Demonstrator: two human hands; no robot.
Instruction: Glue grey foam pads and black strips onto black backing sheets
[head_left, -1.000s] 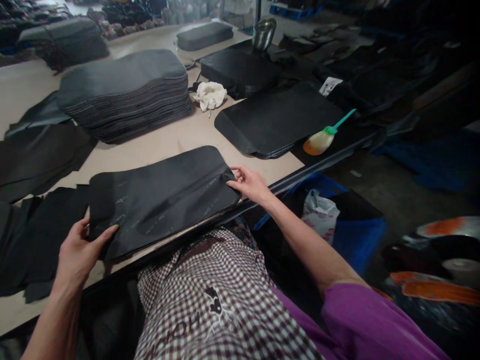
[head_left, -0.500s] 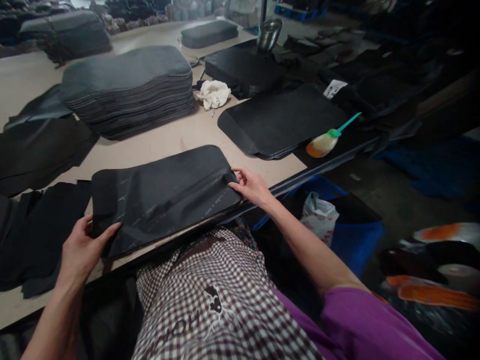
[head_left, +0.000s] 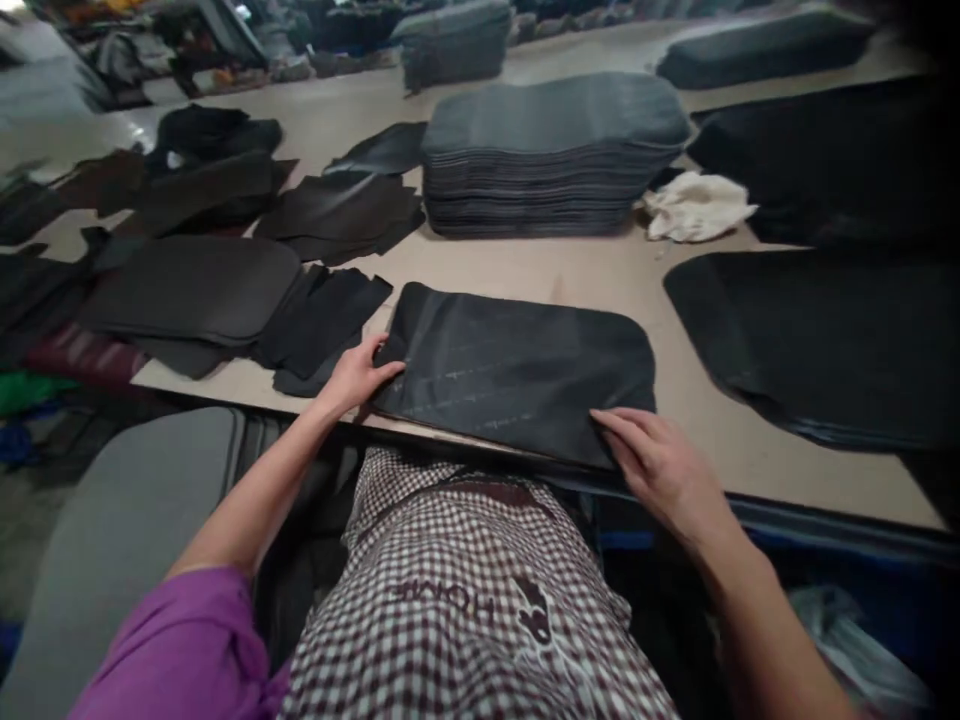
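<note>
The checked apron (head_left: 480, 640), at 6 o'clock, carries the word HOME. On the black sheet (head_left: 517, 370), which lies in the middle at the front edge of the counter (head_left: 510, 263), there are rows of pale marks, too small to be read. Counted from the sheet, the tall stack (head_left: 555, 170) stands at 12 o'clock, apart from it. The dark pile (head_left: 825, 340) lies at 3 o'clock; the rounded panels (head_left: 195, 285) lie at 9 o'clock, with the black scraps (head_left: 315, 320) between them and the sheet. The white cloth (head_left: 697, 205) is at 2 o'clock. A strip of counter surface shows behind the sheet, before the stack. The left hand (head_left: 360, 375) grasps the sheet's left end, thumb on top. The right hand (head_left: 667, 465) has fingertips upon its near right corner; if these fingers grip, I cannot tell.
</note>
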